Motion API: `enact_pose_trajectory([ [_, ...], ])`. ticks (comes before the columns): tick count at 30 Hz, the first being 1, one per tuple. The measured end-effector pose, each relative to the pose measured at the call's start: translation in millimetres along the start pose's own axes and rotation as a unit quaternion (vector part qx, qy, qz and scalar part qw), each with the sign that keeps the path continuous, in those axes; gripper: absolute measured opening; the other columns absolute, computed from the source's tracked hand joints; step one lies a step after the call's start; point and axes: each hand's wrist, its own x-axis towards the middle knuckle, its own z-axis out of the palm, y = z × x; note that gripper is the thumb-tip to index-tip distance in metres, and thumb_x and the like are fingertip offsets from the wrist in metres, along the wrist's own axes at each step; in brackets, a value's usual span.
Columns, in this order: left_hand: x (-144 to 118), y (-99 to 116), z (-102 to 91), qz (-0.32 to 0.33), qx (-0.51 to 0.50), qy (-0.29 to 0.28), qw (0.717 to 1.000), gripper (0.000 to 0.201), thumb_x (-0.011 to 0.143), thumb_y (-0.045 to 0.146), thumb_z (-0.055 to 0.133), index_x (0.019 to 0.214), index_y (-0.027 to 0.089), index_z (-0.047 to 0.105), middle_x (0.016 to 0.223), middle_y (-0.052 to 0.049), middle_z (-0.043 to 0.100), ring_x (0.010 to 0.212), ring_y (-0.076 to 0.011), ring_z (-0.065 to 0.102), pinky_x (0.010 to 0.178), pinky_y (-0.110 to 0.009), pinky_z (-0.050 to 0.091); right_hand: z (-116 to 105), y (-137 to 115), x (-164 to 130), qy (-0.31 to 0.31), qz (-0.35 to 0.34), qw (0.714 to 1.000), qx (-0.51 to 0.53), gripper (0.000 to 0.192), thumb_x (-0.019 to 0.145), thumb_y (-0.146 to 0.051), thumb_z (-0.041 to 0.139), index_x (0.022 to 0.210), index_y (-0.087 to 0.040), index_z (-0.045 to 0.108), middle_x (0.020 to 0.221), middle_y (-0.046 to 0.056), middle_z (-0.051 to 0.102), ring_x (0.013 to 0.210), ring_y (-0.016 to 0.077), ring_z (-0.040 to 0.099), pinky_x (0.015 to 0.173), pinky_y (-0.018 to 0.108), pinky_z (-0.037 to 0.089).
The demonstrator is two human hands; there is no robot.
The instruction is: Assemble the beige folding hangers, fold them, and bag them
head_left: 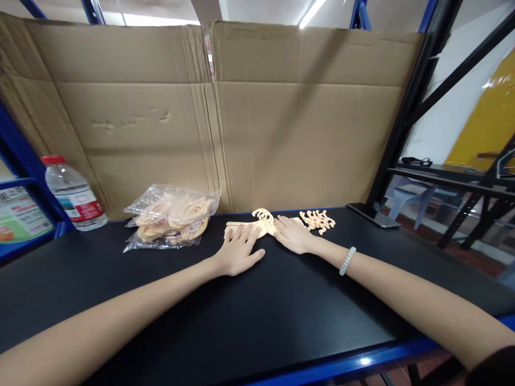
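Left hand flat, fingers spread, pressing on pale plastic pieces at the back of the black table. Right hand flat beside, fingertips touching the same pieces. Nearby: bag, loose hooks, bottle, phone.
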Motion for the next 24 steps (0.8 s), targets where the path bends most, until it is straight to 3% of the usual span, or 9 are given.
enact_pose_trajectory([
  [6, 10.2, 0.7, 4.7, 0.011, -0.004, 0.021, 1.0, 0.071, 0.092, 0.056, 0.026, 0.149, 0.015, 0.019, 0.156, -0.017, 0.016, 0.143, -0.0378, 0.008, 0.11, -0.06, 0.008, 1.5, 16.5, 3.2, 0.003, -0.002, 1.0, -0.007, 0.066, 0.096, -0.044, 0.019, 0.142, 0.001, 0.034, 0.149, 0.023, 0.031, 0.14, 0.0311, 0.025, 0.113, 0.043, 0.02],
  [13, 17.1, -1.5, -3.2, -0.002, 0.022, 0.079, 0.997, 0.076, 0.087, 0.059, 0.036, 0.146, 0.011, 0.029, 0.153, -0.02, 0.026, 0.142, -0.0365, 0.015, 0.111, -0.058, 0.006, -1.3, 11.7, -0.7, 0.016, -0.009, 1.0, -0.008, 0.064, 0.096, -0.043, 0.019, 0.141, 0.0, 0.036, 0.147, 0.022, 0.035, 0.138, 0.0316, 0.028, 0.112, 0.045, 0.022],
  [17, 31.5, -11.2, -8.7, 0.012, 0.022, 0.057, 0.998, 0.08, 0.086, 0.066, 0.03, 0.143, 0.01, 0.033, 0.149, -0.021, 0.032, 0.14, -0.0366, 0.022, 0.11, -0.06, 0.011, -2.7, 8.8, -6.3, 0.027, -0.02, 0.999, 0.0, 0.063, 0.097, -0.043, 0.021, 0.141, -0.001, 0.037, 0.147, 0.022, 0.035, 0.137, 0.032, 0.029, 0.111, 0.046, 0.022],
  [24, 21.6, -20.5, -9.4, 0.051, 0.035, 0.088, 0.994, 0.063, 0.091, 0.054, 0.031, 0.136, 0.011, 0.043, 0.14, -0.02, 0.045, 0.132, -0.033, 0.038, 0.111, -0.054, 0.017, -3.3, 8.0, -12.2, 0.043, -0.046, 0.998, 0.005, 0.063, 0.096, -0.046, 0.028, 0.14, -0.003, 0.038, 0.146, 0.021, 0.038, 0.136, 0.0299, 0.033, 0.111, 0.043, 0.025],
])
